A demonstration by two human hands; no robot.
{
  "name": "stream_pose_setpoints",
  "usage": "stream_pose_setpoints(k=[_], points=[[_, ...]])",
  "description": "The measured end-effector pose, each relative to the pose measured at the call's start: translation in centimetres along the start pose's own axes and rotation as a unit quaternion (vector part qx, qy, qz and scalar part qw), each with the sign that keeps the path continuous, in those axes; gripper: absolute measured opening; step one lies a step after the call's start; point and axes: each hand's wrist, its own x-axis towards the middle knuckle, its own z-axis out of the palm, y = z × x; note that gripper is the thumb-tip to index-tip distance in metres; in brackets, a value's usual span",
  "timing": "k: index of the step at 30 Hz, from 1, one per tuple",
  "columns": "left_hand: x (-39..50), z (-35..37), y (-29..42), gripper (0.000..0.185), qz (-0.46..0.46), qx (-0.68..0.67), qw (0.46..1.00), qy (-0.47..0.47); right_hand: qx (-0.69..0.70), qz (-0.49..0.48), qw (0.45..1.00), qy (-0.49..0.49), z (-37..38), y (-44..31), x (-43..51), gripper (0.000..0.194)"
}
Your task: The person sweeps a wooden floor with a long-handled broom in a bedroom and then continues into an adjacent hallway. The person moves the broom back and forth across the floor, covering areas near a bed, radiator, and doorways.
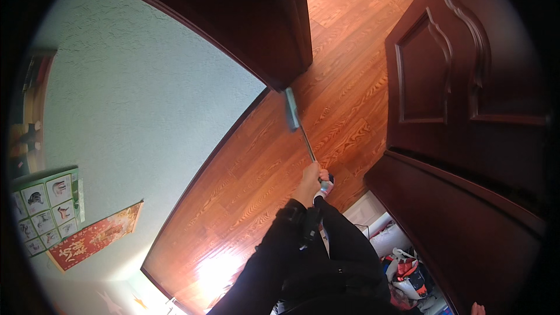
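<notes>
My left hand (311, 177) is closed around the thin metal handle (308, 144) of a broom. The broom's pale blue-green head (291, 109), slightly blurred, is on the wood-plank floor by the foot of a dark wooden door frame (280, 43). Only a few fingers of my right hand (477, 308) show, at the bottom right against dark wood; whether they grip anything is hidden. Just beyond my left hand, one of my feet (326, 186) shows in a pink-and-white shoe.
A dark red-brown panelled door (468, 74) stands at the right. Beside my legs, bags and bundled items (407, 275) lie behind dark wood. The pale textured wall (166, 83) at the left carries an animal chart (46, 210) and a red hanging banner (96, 236) with writing.
</notes>
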Motion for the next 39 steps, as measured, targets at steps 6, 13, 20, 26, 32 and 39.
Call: stream_pose_setpoints(k=[6,13,20,26,32,39], points=[[-4.3,-10.2,4.6,0.023,0.204,0.308,0.929,0.01,-0.003,0.033,0.999,-0.011,-0.3,0.0,-0.5,0.05],[-14.0,-20.2,-2.7,0.024,0.025,0.142,0.977,0.16,0.02,-0.009,1.0,-0.007,-0.1,0.5,-0.2,0.044],[-10.2,-20.4,-0.7,0.015,-0.086,-0.344,0.933,0.065,0.031,-0.016,0.999,0.001,0.2,0.4,-0.3,0.038],[-6.8,-9.1,-6.8,0.022,-0.142,-0.138,0.98,0.0,0.051,-0.026,0.998,-0.019,0.0,0.3,-0.3,0.042],[-5.4,-2.8,-1.2,0.027,-0.141,-0.052,0.985,-0.081,0.021,-0.02,0.998,-0.05,-0.8,-0.2,0.0,0.046],[-8.7,-9.9,-0.3,0.021,0.109,0.289,0.951,0.032,0.025,-0.01,0.998,-0.055,-0.5,0.6,-0.8,0.048]])
